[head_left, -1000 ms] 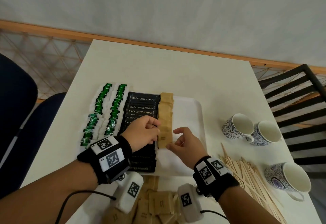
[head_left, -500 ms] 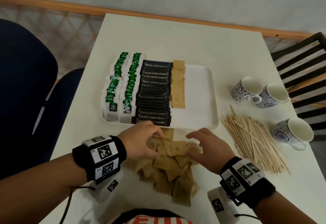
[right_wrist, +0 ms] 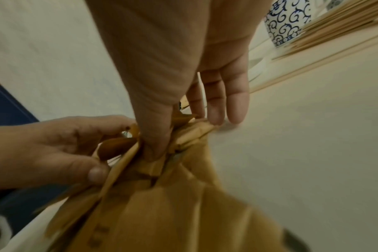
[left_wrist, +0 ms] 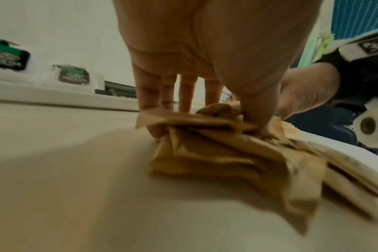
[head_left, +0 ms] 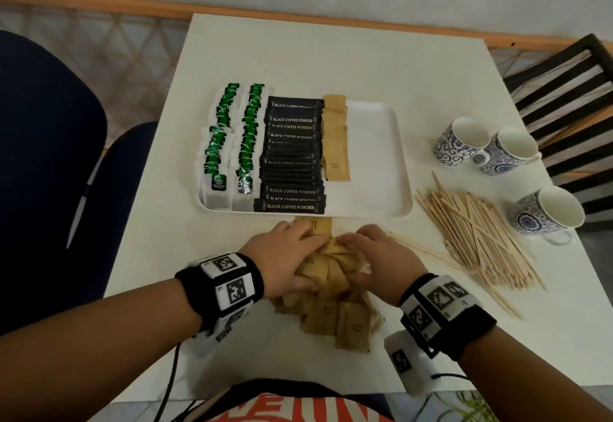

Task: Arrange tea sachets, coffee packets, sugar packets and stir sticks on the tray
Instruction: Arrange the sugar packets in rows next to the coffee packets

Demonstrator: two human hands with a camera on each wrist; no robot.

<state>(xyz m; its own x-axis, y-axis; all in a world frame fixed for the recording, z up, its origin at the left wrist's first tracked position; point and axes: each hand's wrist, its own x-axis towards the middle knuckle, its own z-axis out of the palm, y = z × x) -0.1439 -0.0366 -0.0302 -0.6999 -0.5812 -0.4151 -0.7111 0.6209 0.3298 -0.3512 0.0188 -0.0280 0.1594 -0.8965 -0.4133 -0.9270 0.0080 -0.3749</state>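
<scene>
A white tray [head_left: 374, 156] holds two columns of green tea sachets [head_left: 229, 136], a column of black coffee packets [head_left: 292, 159] and a short column of brown sugar packets [head_left: 335, 142]. Its right part is bare. In front of the tray lies a loose pile of brown sugar packets [head_left: 331, 315] [left_wrist: 216, 153] [right_wrist: 173, 213]. My left hand [head_left: 298, 252] [left_wrist: 203, 119] and right hand [head_left: 361, 249] [right_wrist: 183, 136] squeeze a bunch of these packets between them, thumbs dug in. Wooden stir sticks [head_left: 474, 232] lie heaped on the table to the right.
Three blue-patterned cups [head_left: 461, 142] [head_left: 510, 152] [head_left: 547, 212] stand right of the tray, beyond the sticks. A dark blue chair [head_left: 49, 162] is at the table's left and a black slatted chair [head_left: 570, 89] at its right. The table's front edge is near my body.
Both hands left the sugar column on the tray and came back to the loose pile. They have closed together on a bunch of packets. The head view has tilted down.
</scene>
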